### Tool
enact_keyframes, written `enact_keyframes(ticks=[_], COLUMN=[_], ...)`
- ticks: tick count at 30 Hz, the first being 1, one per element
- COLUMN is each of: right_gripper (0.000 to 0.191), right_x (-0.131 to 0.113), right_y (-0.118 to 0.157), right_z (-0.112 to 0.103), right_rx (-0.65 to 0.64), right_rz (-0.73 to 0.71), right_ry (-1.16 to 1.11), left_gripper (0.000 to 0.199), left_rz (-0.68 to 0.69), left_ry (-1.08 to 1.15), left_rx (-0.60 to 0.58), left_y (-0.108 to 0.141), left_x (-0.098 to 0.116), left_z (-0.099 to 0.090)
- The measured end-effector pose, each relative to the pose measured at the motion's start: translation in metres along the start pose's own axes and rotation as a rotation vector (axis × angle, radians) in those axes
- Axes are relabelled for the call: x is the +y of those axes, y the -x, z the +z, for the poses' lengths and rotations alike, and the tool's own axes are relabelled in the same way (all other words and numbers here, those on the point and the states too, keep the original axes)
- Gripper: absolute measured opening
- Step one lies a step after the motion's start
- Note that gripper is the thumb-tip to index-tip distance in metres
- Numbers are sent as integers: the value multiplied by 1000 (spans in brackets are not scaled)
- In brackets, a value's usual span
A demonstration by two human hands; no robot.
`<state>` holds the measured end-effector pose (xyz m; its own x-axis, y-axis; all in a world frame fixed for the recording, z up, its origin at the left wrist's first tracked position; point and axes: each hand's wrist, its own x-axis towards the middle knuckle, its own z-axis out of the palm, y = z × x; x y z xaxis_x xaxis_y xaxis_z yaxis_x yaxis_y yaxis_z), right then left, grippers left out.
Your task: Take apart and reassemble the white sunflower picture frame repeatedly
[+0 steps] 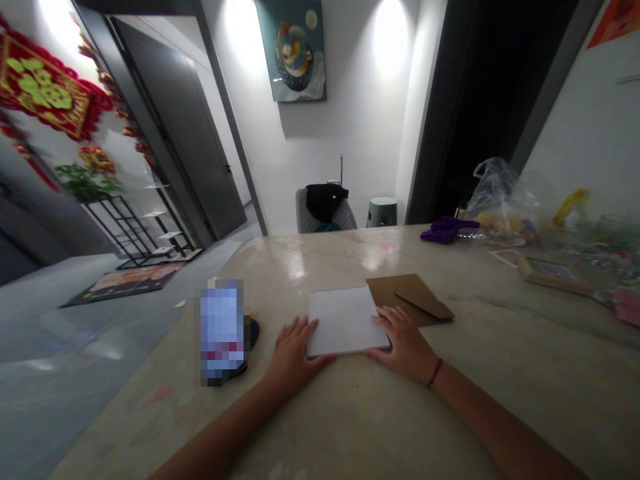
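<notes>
A flat white rectangular stack or card (345,321) lies on the marble-patterned table (350,413). My left hand (295,350) touches its left edge, the thumb along the near corner and the other fingers spread. At the right edge, my right hand (404,341) rests with its fingers apart, the thumb by the near right corner. Both hands frame the white piece from the sides. A brown kraft envelope (400,288) with a pointed flap lies just behind my right hand, its near left part next to the white piece.
To the left stands a pixelated phone-like screen (221,330) on a dark holder. At the back right are a purple cloth (444,229), a clear plastic bag (503,207) and a wooden frame (553,273). A chair (303,213) stands beyond the far edge.
</notes>
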<state>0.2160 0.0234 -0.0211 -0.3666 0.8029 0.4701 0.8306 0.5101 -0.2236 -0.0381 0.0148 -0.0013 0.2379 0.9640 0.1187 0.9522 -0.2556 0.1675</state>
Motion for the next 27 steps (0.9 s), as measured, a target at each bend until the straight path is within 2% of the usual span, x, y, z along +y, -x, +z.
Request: enact_keyframes(ticks=[17,20,23,25,27], right_gripper=[62,59,48,48,39], right_x=[7,21,47,66,82], right_y=[-3,-8,-12,-11,-7], right_z=[14,12,6,1,-1], right_rx=[-12,103,291,283,187], right_rz=[46,117,315,412,452], right_ry=[-22,23,174,262,238], left_gripper=[77,76,72,70,70], left_rz=[-40,-48,-53,-45,-37], left_ry=[-24,-18,0,14,27], left_rx=[-16,-22,-14,-2,12], left_y=[-3,-4,-4,-3,-3], left_x=[5,5,5,6,6], left_z=[-3,-2,-1,-1,0])
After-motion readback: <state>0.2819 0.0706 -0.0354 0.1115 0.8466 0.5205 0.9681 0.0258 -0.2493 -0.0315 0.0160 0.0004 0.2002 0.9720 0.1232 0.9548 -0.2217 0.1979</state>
